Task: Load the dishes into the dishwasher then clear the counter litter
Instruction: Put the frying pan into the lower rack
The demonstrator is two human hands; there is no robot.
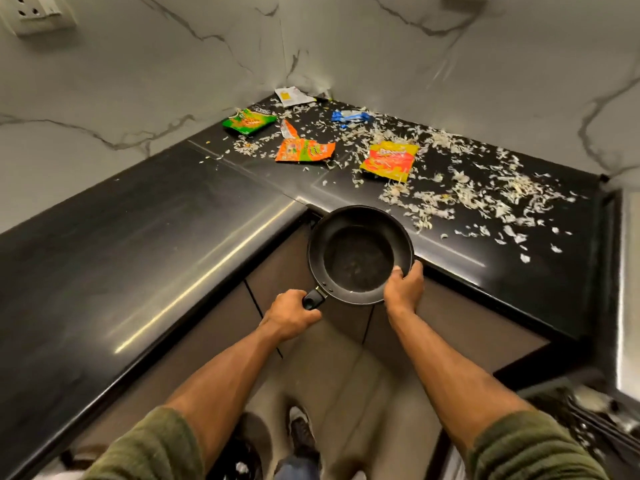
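A small black frying pan [360, 254] hangs in the air in front of the inner corner of the black counter [138, 244]. My left hand [289, 315] is closed around its handle. My right hand [405, 284] grips the pan's right rim, thumb inside. The pan looks empty and sits level. Litter lies on the counter's far right part: a green wrapper [248, 121], an orange wrapper [304, 150], a yellow-red wrapper [389, 161], a blue wrapper [351, 117], a white paper [292, 95], and several scattered whitish peel scraps [485, 199].
Marble walls [138, 81] enclose the counter corner, with a wall socket [38, 13] at top left. Brown cabinet fronts [277, 271] run below the counter. An open dishwasher rack [595, 420] shows at the bottom right. My shoe [301, 434] stands on the floor below.
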